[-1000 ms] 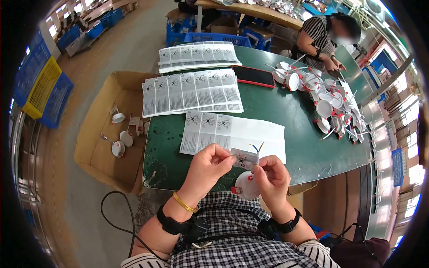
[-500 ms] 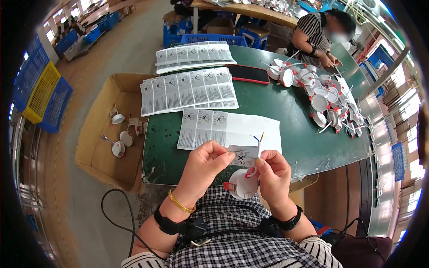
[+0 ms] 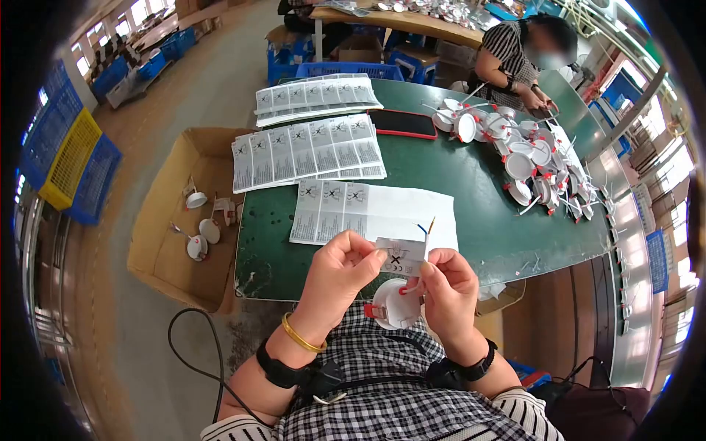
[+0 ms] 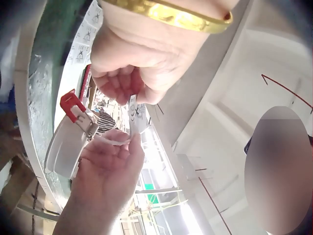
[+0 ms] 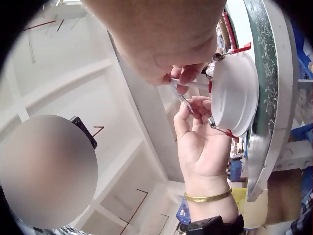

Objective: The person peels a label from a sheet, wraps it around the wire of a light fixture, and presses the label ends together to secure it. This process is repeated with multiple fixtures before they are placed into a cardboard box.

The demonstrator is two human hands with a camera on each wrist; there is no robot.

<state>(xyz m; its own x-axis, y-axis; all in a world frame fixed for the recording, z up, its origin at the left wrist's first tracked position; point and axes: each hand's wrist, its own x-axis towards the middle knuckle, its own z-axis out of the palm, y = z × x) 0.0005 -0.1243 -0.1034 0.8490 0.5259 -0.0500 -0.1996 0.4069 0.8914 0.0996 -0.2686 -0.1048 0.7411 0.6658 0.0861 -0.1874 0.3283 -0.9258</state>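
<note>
Between thumb and fingers my left hand (image 3: 342, 268) pinches one end of a small printed label (image 3: 398, 256). My right hand (image 3: 451, 290) pinches the label's other end together with the white cable of a round white downlight (image 3: 398, 303). Blue and brown wire ends (image 3: 426, 226) stick up above the label. The downlight hangs below my hands, with a red-tipped spring clip (image 3: 373, 311) at its left side. In the left wrist view, the label (image 4: 137, 115) spans from one hand to the other beside the cable. A partly used label sheet (image 3: 371, 213) lies just beyond my hands.
Stacked label sheets (image 3: 309, 153) and a red-edged phone (image 3: 403, 123) lie farther back. Many downlights (image 3: 526, 158) are heaped at the right. A cardboard box (image 3: 165, 242) with several downlights stands at the left. Another person (image 3: 515, 62) works at the far right.
The label has come closer against the cable in my right hand, and the downlight has swung slightly left. My left hand keeps its pinch on the label.
</note>
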